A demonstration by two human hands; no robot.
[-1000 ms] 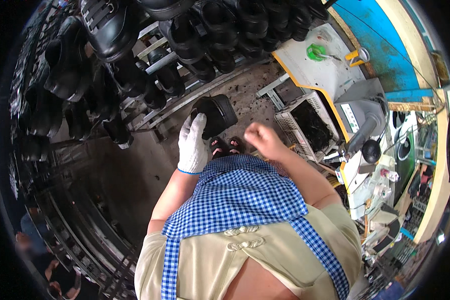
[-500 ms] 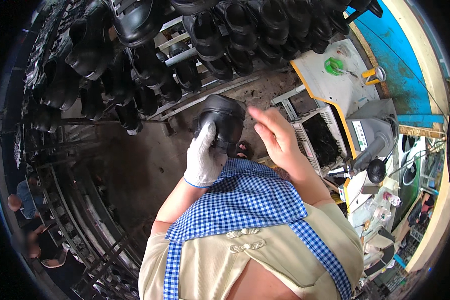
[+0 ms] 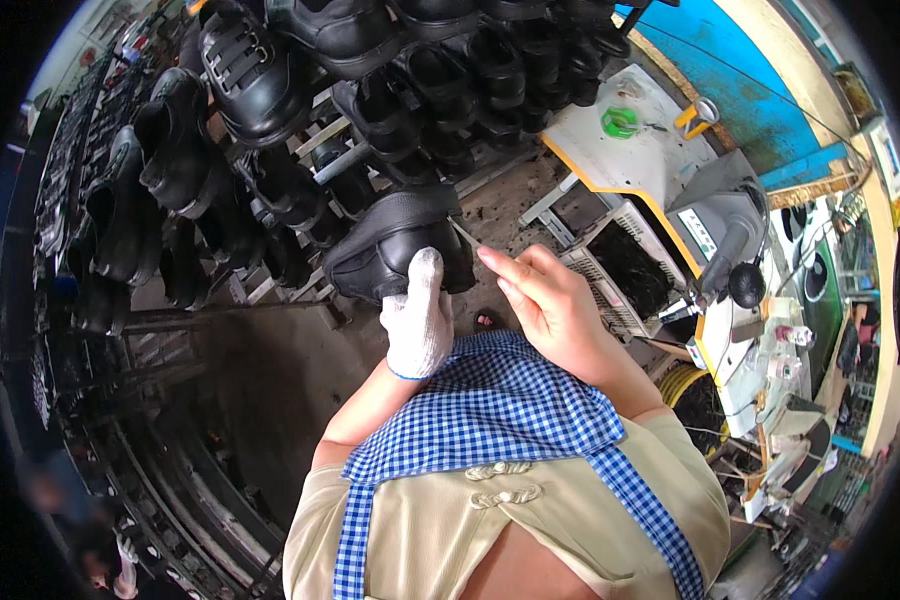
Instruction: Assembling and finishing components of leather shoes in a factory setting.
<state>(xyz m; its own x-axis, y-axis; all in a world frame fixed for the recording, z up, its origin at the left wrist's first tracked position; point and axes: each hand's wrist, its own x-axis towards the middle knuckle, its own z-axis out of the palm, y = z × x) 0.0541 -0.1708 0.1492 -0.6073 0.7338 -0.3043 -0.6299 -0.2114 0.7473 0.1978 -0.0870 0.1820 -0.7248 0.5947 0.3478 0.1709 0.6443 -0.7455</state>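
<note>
My left hand (image 3: 418, 318), in a white knit glove, grips a black shoe (image 3: 400, 245) from below and holds it up in front of me, sole side turned toward the rack. My bare right hand (image 3: 550, 305) is just to the right of the shoe, fingers pinched on a thin metal tool (image 3: 467, 235) whose tip touches the shoe's heel edge. A blue checked apron (image 3: 490, 410) covers my front below both hands.
A metal rack (image 3: 320, 160) with several black shoes fills the upper left. A white and yellow machine (image 3: 670, 170) with a basket of dark scraps (image 3: 625, 270) stands at the right. Another person (image 3: 105, 560) is at the lower left edge.
My left hand has raised the shoe higher and closer. My right hand moved from beside it up to its heel, with the thin tool against the edge.
</note>
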